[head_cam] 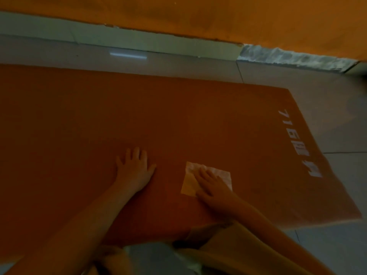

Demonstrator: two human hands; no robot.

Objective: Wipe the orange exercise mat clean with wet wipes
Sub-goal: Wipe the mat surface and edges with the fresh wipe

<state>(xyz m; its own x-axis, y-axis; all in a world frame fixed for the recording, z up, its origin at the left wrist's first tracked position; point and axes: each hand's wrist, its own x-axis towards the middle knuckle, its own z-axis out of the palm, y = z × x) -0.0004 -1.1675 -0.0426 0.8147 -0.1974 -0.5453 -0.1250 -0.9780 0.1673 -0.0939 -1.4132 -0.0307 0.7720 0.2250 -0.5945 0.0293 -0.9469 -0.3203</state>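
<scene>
Pressing flat-fingered on a white wet wipe (208, 178), right hand (213, 188) grips nothing; left hand (135, 170), spread open just beside, braces the orange exercise mat (79, 120) beneath both; risk: unpinched wipe bunching or slipping free.

white wipe (206, 178) flat on orange mat (99, 120)

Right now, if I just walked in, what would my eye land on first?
The big orange mat fills most of the view, with white lettering along its right end. Toward its near edge, the right hand presses flat on a pale wet wipe, the brightest thing on the mat. The left hand rests flat on the bare mat beside it, apart from the wipe.
</scene>
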